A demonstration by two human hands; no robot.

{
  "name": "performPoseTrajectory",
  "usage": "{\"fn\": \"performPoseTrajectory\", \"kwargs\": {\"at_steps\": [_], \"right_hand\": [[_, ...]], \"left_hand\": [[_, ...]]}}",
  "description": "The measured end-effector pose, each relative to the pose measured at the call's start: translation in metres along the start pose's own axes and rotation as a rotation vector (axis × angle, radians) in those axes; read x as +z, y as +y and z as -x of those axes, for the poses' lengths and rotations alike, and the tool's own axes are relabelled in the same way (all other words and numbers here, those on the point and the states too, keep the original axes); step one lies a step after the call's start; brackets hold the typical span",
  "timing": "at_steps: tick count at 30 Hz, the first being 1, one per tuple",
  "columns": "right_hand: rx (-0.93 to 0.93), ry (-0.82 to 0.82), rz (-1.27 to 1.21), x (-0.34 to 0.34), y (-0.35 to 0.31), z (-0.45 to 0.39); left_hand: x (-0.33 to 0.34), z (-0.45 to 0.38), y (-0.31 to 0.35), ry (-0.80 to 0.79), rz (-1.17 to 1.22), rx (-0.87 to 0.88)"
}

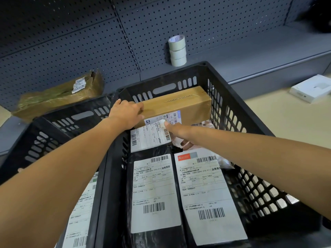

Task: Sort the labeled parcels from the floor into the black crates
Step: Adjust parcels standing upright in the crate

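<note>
A brown cardboard box with a white label stands on edge at the far end of the right black crate. My left hand grips the box's left end. My right hand rests below the box's label, thumb on it, its fingers hidden. Nearer to me in the same crate lie two black parcels with white labels, one on the left and one on the right, and a smaller labeled parcel under my hands. A second black crate at left holds another labeled parcel.
Three stacked tape rolls stand on the grey shelf behind the crate. A taped brown package lies on the shelf at left. A white flat box lies on the beige floor at right. A perforated panel backs the shelf.
</note>
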State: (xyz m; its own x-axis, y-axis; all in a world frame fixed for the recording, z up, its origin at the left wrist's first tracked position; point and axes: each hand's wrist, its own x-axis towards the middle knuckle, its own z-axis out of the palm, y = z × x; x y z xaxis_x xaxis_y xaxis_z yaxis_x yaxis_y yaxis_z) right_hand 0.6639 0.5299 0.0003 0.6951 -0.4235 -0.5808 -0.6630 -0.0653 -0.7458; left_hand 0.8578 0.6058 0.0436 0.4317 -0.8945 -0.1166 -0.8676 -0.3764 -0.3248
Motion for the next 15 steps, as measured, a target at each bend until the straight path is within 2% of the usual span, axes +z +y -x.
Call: {"fn": "performPoseTrajectory", "kwargs": {"at_steps": [11,15], "right_hand": [[-0.041,0.122,-0.062,-0.035,0.013,-0.001],[-0.2,0.174,0.037,-0.046,0.013,0.007]], "left_hand": [[-0.014,0.0,0.013,0.007,-0.05,-0.016],[-0.019,-0.001,0.026,0.009,-0.082,-0.02]]}}
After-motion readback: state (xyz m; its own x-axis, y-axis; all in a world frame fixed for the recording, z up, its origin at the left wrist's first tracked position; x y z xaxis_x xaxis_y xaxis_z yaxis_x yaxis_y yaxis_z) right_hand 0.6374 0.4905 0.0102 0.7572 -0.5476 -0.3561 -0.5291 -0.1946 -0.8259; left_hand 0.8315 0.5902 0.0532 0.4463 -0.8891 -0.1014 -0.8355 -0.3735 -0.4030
